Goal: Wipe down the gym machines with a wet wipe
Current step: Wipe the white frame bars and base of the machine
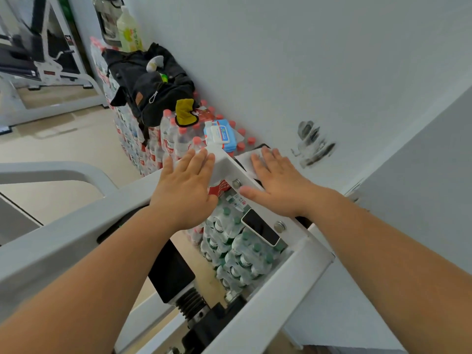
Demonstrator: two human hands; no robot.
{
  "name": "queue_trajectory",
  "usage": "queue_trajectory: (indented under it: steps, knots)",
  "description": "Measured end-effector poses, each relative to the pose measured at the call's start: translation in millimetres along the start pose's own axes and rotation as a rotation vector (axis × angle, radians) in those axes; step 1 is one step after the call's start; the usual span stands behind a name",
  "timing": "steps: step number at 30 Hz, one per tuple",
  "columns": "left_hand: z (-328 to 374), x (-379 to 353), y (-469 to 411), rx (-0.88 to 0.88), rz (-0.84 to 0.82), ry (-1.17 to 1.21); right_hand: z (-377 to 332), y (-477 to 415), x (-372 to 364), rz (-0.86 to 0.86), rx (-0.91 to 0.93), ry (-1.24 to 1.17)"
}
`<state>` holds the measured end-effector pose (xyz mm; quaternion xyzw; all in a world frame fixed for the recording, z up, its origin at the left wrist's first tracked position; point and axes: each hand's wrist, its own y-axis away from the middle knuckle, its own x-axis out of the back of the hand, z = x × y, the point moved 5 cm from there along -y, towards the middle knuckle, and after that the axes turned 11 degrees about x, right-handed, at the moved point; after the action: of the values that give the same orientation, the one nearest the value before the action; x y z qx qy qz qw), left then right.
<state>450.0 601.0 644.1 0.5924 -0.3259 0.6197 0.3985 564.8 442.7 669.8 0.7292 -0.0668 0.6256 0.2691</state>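
Both hands lie flat on the far end of the white machine frame [76, 231]. The right hand [278, 180], fingers straight, presses the wet wipe [246, 159] onto the frame's top beside the wall, likely so the whole sheet drags across the surface. The left hand [187, 185], flat and holding nothing, rests on the frame's corner, seemingly as a brace. Just beyond the frame, the wipe pack [221, 135] sits on stacked water bottles [163, 146], handy for a fresh sheet
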Motion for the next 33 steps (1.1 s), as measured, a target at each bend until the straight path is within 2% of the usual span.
queue_trajectory:
  steps: [3, 7, 14, 16, 21, 25, 27, 31, 33]
  knots:
    - [-0.3, -0.7, -0.3, 0.002, -0.001, 0.008, 0.8, -13.2, -3.1, -0.002, -0.037, -0.05]
    - [-1.5, -1.7, -1.3, 0.001, 0.023, 0.007, 16.6, 12.0, -4.0, -0.021, -0.102, -0.086]
    - [-0.6, -2.7, -1.0, -0.011, 0.028, -0.001, -0.3, 60.8, -21.6, -0.144, 0.106, -0.057]
    - [-0.4, -2.6, -1.0, -0.009, 0.026, -0.008, 7.9, 43.6, -12.9, -0.122, 0.099, -0.062]
    - [-0.3, -0.9, -0.2, -0.002, 0.027, -0.005, 13.0, -18.5, 5.2, 0.032, -0.068, -0.108]
    - [0.6, -1.5, 1.9, 0.004, 0.03, -0.034, -29.2, -15.2, -9.8, 0.003, 0.15, -0.02]
    - [0.3, -2.1, 2.3, 0.006, 0.032, -0.032, -22.9, -9.1, -9.4, 0.016, 0.191, -0.008]
    - [-0.7, -1.0, 2.2, 0.007, 0.036, -0.025, 11.1, -12.1, 5.8, 0.084, -0.029, -0.126]
    - [-0.7, -0.7, 2.3, 0.008, 0.031, -0.025, 3.5, -7.7, 2.2, 0.055, -0.06, -0.117]
